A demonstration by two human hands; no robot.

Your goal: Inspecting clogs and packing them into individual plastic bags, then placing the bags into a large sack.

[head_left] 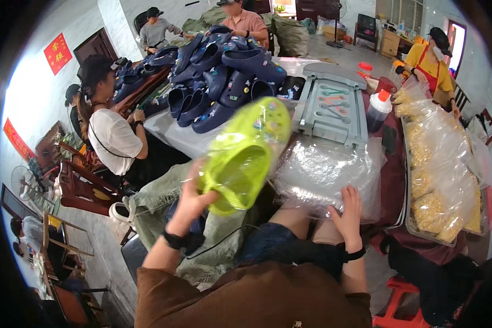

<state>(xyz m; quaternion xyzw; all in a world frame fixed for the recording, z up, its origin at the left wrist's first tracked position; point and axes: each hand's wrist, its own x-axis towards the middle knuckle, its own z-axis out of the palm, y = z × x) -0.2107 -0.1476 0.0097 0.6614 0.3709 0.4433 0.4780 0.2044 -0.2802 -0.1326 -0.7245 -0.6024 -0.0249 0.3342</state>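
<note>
My left hand [188,199] grips a bright lime-green foam clog [246,156] by its heel end and holds it up over my lap, blurred by motion. Small coloured charms dot its toe. My right hand [349,210] rests flat with fingers spread on the near edge of a stack of clear plastic bags [325,169] lying on the table in front of me.
A heap of dark blue clogs [224,76] covers the table's far left. A grey plastic tray [333,104] lies beyond the bags, with a red-capped bottle [378,109] beside it. Bagged yellow pieces [440,175] fill a tray at right. Several people sit around the table.
</note>
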